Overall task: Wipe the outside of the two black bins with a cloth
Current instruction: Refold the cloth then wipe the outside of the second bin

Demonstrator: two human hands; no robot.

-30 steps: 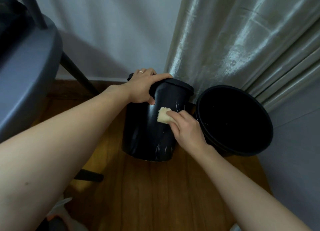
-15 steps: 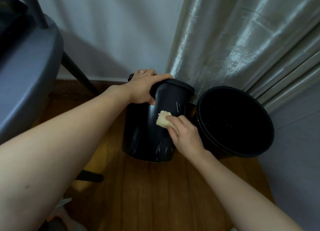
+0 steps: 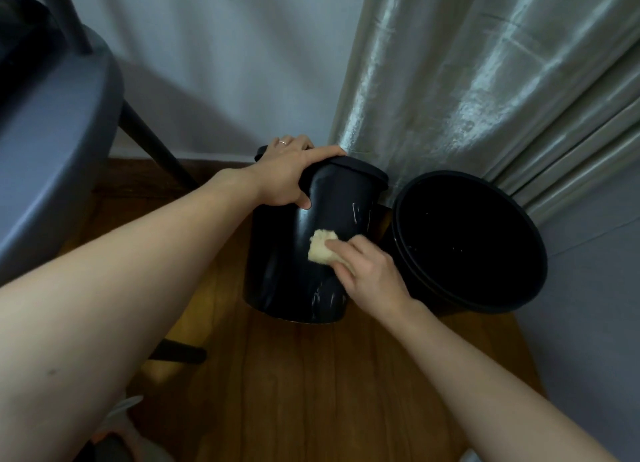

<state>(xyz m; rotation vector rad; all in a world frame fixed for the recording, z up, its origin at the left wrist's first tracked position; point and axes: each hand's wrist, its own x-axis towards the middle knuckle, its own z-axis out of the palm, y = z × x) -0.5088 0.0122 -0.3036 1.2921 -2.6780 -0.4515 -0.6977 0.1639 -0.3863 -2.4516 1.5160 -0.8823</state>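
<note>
A lidded black bin (image 3: pixel 280 274) stands on the wooden floor in the middle of the view. My left hand (image 3: pixel 289 175) grips its lid at the top, fingers over the rim and thumb down the side. My right hand (image 3: pixel 367 271) holds a small cream cloth (image 3: pixel 321 251) and presses it against the bin's front wall, about halfway down. A second, wider black bin (image 3: pixel 512 298) with no lid stands to the right, tilted so its dark inside faces me, touching or nearly touching the first.
A grey chair seat (image 3: pixel 52 149) with black legs (image 3: pixel 156 149) fills the left side. A pale curtain (image 3: pixel 467 73) hangs behind both bins against a white wall. Brown floorboards (image 3: pixel 311 392) stretch toward me. A shoe (image 3: pixel 128 423) shows at the bottom left.
My right hand has slid the cloth down the lidded bin's front wall, from near the top to about mid-height. The left hand has kept its grip on the lid.
</note>
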